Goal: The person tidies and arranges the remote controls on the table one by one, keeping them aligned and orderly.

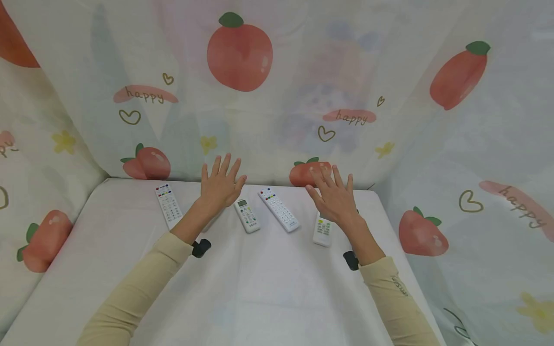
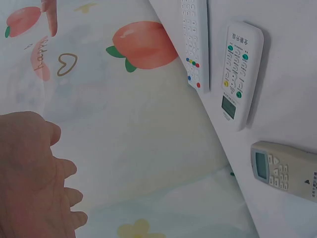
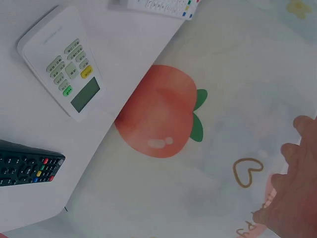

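My left hand (image 1: 218, 189) is held over the far left part of the table, fingers spread, holding nothing. Below it lies a grey remote control (image 2: 285, 171), mostly hidden in the head view. A long white remote (image 1: 168, 204) lies to its left and a white air-conditioner remote (image 1: 247, 216) with a small screen to its right. Over the far right side, my right hand (image 1: 337, 199) has its fingers spread and nothing in it. Under that hand are a white air-conditioner remote (image 3: 62, 64) with a yellow button and a black remote (image 3: 29, 166). Another long white remote (image 1: 279, 210) lies between the hands.
A white cloth covers the table (image 1: 259, 283). Behind the remotes, right at the table's far edge, hangs a fruit-print curtain (image 1: 255, 125), which also closes off both sides. A black wrist device (image 1: 201, 248) shows at the left cuff, another (image 1: 351, 260) at the right.
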Demonstrator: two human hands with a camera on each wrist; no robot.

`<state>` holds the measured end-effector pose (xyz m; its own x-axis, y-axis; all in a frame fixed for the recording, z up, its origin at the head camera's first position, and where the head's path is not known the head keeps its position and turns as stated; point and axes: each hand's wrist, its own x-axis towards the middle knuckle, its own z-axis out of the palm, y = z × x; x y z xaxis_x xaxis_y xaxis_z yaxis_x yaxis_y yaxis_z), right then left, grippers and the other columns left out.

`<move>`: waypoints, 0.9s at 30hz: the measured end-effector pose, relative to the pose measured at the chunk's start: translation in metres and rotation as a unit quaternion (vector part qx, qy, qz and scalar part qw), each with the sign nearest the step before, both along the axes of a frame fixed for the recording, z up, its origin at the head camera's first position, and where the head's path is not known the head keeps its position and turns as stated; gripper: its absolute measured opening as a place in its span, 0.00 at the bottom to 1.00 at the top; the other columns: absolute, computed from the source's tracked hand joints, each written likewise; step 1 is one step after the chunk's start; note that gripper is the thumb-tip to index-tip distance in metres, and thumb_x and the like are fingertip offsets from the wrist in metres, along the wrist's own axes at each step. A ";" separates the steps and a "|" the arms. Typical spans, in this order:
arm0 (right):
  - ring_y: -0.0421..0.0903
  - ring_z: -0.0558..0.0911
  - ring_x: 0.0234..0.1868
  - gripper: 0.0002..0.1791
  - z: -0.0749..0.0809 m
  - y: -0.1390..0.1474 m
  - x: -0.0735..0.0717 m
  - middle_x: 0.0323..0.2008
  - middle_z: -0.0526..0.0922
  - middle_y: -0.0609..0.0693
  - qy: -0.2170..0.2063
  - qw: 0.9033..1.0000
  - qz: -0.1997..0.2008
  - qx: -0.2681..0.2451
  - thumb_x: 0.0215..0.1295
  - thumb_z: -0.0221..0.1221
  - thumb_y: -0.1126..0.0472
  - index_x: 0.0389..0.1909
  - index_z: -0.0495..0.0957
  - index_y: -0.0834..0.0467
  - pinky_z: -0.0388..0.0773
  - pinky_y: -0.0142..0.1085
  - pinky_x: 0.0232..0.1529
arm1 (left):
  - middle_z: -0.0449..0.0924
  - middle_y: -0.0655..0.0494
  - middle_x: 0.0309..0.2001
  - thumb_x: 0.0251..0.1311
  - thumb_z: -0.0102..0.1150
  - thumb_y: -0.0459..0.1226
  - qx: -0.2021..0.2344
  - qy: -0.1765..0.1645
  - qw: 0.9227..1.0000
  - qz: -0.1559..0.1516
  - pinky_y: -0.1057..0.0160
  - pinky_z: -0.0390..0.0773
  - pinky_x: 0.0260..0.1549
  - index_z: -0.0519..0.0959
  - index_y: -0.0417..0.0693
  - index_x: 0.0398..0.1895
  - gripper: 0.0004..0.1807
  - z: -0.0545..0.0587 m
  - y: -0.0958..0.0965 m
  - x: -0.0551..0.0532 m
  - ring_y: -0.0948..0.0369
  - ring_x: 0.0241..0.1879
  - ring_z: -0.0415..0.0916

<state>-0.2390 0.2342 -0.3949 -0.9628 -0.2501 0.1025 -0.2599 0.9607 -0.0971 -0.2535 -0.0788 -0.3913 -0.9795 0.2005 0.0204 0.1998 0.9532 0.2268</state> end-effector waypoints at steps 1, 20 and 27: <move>0.59 0.36 0.78 0.38 0.000 0.001 0.000 0.79 0.45 0.56 0.002 1.000 -0.001 0.001 0.78 0.36 0.36 0.80 0.47 0.51 0.25 0.65 0.68 | 0.34 0.47 0.80 0.78 0.28 0.55 0.000 0.000 1.000 0.000 0.37 0.32 0.70 0.44 0.53 0.81 0.34 0.000 0.000 0.000 0.46 0.78 0.30; 0.62 0.48 0.76 0.39 -0.019 0.002 0.013 0.76 0.54 0.61 -0.009 0.996 0.034 -0.085 0.73 0.53 0.45 0.77 0.55 0.60 0.48 0.58 0.72 | 0.56 0.34 0.73 0.74 0.49 0.45 0.125 0.057 0.990 -0.038 0.40 0.58 0.66 0.57 0.37 0.76 0.34 -0.027 -0.047 0.014 0.40 0.71 0.55; 0.59 0.54 0.75 0.39 -0.027 -0.011 0.020 0.76 0.55 0.58 -0.040 0.987 0.031 -0.149 0.71 0.57 0.47 0.77 0.57 0.57 0.56 0.60 0.69 | 0.57 0.34 0.72 0.74 0.51 0.42 0.181 0.022 0.983 -0.021 0.38 0.59 0.65 0.57 0.36 0.75 0.33 -0.045 -0.077 0.025 0.38 0.70 0.56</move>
<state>-0.2189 0.2229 -0.4221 -0.9546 -0.2786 0.1058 -0.2974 0.8686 -0.3963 -0.2280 -0.1555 -0.4362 -0.9669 0.2136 0.1397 0.2552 0.8024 0.5395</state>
